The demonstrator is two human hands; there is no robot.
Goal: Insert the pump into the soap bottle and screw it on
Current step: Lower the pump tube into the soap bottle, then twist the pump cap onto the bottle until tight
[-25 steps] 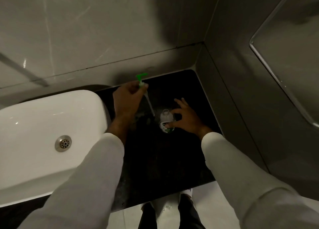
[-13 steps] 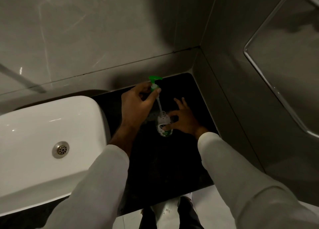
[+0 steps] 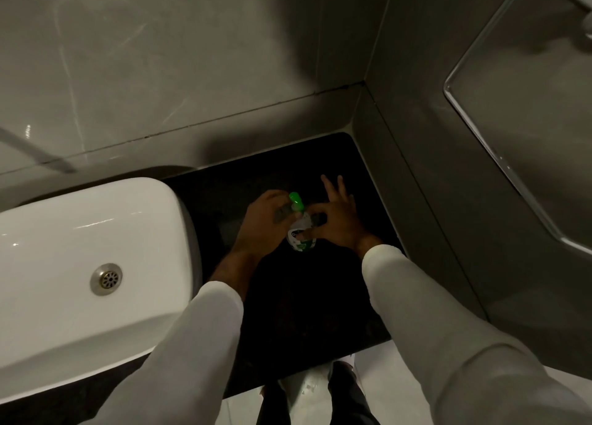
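Observation:
A small clear soap bottle (image 3: 301, 239) with a white and green label stands on the black counter (image 3: 307, 296). The green pump (image 3: 296, 203) sits on top of the bottle, its tube down inside and out of sight. My left hand (image 3: 262, 229) grips the pump at the bottle's neck from the left. My right hand (image 3: 336, 223) holds the bottle from the right with thumb and forefinger, the other fingers spread toward the wall.
A white basin (image 3: 80, 271) with a metal drain (image 3: 106, 279) lies just left of the counter. Grey tiled walls close off the back and right. A glass shelf (image 3: 512, 136) juts from the right wall. Below the counter edge are my shoes on a pale floor.
My left hand carried the pump from the left over to the bottle and lowered it, so the tube went inside. My right hand stayed on the bottle.

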